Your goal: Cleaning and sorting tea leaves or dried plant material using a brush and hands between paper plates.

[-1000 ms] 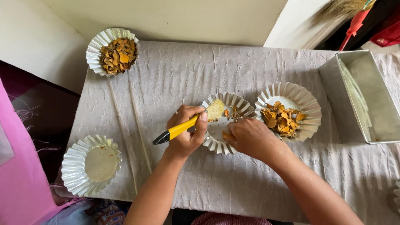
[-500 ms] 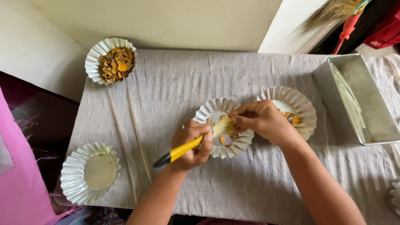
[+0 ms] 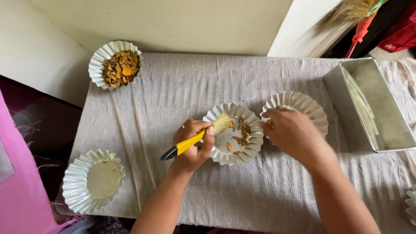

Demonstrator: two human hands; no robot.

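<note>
Brush (image 3: pixel 197 139) is gripped by left hand (image 3: pixel 193 145), bristles pointing right into the dish (image 3: pixel 253 145); right hand (image 3: pixel 292 132) grip cannot be told.

fluted foil dish (image 3: pixel 115 65) far left on grey wrinkled cloth (image 3: pixel 173 95), heaped with brown-orange dried pieces. second fluted dish (image 3: pixel 92 180) near left, holding only pale residue and few specks. rectangular metal tray (image 3: pixel 376 104) far right on cloth. pink fabric (image 3: pixel 17 190) at left edge. broom bristles (image 3: pixel 346 13) with red handle, far right corner. cream wall (image 3: pixel 173 21) beyond table.
</note>
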